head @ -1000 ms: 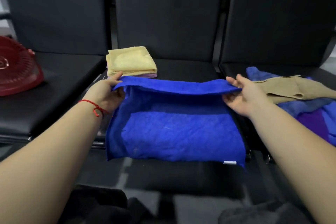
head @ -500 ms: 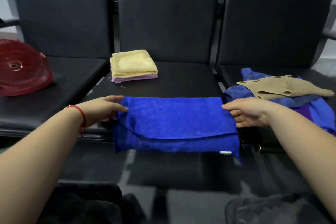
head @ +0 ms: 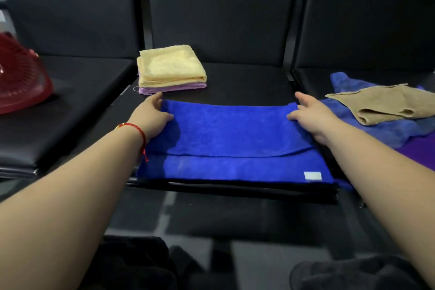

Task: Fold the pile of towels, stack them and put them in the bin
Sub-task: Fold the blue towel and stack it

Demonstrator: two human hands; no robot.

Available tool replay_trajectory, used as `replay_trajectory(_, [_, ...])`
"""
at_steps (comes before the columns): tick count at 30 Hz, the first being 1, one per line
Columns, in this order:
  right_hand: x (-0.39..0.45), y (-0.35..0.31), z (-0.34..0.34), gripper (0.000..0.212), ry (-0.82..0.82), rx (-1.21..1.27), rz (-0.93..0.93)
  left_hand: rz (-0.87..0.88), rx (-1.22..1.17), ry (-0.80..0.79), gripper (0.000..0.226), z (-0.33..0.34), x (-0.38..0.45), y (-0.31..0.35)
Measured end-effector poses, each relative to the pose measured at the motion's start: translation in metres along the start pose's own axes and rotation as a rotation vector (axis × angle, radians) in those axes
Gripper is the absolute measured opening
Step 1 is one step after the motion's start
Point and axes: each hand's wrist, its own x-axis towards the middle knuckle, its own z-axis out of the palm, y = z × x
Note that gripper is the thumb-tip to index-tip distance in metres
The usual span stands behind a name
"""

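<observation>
- We see the blue towel (head: 235,141) lying across the middle seat (head: 247,85) of the black bench, in the centre of the frame; it is folded over, the upper layer's hem running across it above a strip of the lower layer.
- A small white label (head: 312,175) shows at the towel's lower right corner, close to the seat's front edge.
- Our left hand (head: 153,117) rests on the towel's left end, thumb lying on the cloth and fingers (head: 155,97) reaching straight out past the far corner; they look relaxed, not curled round anything.
- Our right hand (head: 310,115) rests on the towel's right end in the same way, its thumb on the cloth and its fingers (head: 303,97) stretched out flat along the far corner.
- A red string bracelet (head: 135,128) circles the left wrist.
- Just above the left hand in the frame, a folded yellow towel (head: 170,66) sits on top of a folded lilac towel (head: 174,88), making a small stack near the seat's back.
- At the right of the frame, on the neighbouring seat, a loose pile waits: a tan towel (head: 381,103) lies crumpled over a bluish-purple towel (head: 386,129), with a darker purple towel (head: 421,153) beneath at the edge.
- The pile lies just beside the right hand, whether touching it we cannot tell.
- At the far left edge, on the third seat, part of a red ribbed plastic bin (head: 21,80) shows, well apart from the towels.
</observation>
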Motion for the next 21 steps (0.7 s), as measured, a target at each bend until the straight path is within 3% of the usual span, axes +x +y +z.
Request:
replay_trajectory(7, [0.000,-0.006,-0.003,0.065,0.153,-0.093,-0.022,-0.036,0.105,0.073,0.075,0.004,0.001,0.010])
replay_trajectory(12, [-0.022,-0.008,-0.017,0.052,-0.007,-0.167,0.135,-0.159,0.266,0.034,0.074,-0.012,-0.019,0.016])
replay_trajectory(16, [-0.038,-0.007,-0.026,0.057,-0.026,0.029,0.202,-0.283,0.049,-0.056,0.025,-0.022,-0.039,0.013])
replay_trajectory(19, [-0.042,-0.007,-0.033,0.049,0.005,0.204,0.194,-0.334,-0.127,-0.108,0.019,-0.024,-0.051,0.011])
replay_trajectory(21, [-0.047,-0.011,-0.038,0.046,0.018,0.248,0.166,-0.315,-0.304,-0.090,0.034,-0.029,-0.052,0.011])
